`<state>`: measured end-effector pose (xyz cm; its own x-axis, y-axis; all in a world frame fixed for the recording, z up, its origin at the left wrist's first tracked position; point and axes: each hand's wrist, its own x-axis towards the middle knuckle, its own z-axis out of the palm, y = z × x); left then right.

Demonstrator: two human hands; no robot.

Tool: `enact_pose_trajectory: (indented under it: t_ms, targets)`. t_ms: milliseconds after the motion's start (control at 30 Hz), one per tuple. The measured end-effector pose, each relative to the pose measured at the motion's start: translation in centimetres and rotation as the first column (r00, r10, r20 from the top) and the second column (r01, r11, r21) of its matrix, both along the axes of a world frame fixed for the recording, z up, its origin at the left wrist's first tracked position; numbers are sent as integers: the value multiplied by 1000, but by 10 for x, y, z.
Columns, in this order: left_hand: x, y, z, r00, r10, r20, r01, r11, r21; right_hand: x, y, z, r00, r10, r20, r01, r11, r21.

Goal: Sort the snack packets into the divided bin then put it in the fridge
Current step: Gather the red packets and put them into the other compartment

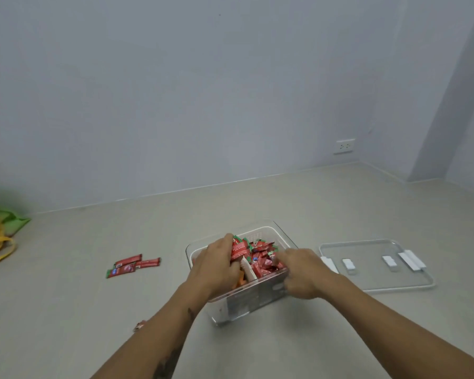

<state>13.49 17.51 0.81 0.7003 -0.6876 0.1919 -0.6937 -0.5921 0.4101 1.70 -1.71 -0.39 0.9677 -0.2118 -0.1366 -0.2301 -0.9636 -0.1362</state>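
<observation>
Sorting mostly done: clear plastic divided bin [281, 236] on the beige floor [93, 310] is heaped with red snack packets [257, 255]; three red packets [132, 265] lie loose, well left. Left hand [216, 265] grips packets in the bin; right hand [301, 272] curls over the near-right rim, fingertips among packets. Clear lid [378, 280] just right, off. Fridge unseen. Open floor all around.

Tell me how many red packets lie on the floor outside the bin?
3 red packets, clustered on the floor left of the clear bin: two overlapping, one just right. Others may hide beneath.
</observation>
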Motion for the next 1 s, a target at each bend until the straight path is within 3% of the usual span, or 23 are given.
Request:
enact_pose_trajectory:
  t_ms: [67,133,333,400,533,733,900,1000]
  targets:
    - [-3,-20,-3,997,28,-67,-29,1000,-11,-9,-1,-16,994,110,14,-105,978,-182]
    - [-6,-41,-4,991,54,-120,-56,998,-18,-13,-3,-35,985,149,90,-121,958,-262]
    - [4,-88,-7,929,139,-342,-190,974,-122,-6,-13,-53,938,185,293,-124,969,-215]
    - [10,-97,-8,907,138,-398,-190,977,-94,-4,-15,-56,923,199,330,-133,968,-212]
    - [16,-95,-10,929,140,-341,-137,990,33,-2,-16,-60,900,203,385,-148,975,-168]
    - [9,-51,-16,971,199,-134,-202,979,-7,1,-17,-64,894,170,413,-123,983,-138]
    - [-9,-1,-25,972,226,-67,-235,951,-201,1,-14,-56,932,139,334,-117,989,-86]
    - [-18,35,-30,953,292,-84,-302,884,-356,7,-2,-41,938,66,340,-112,987,118]
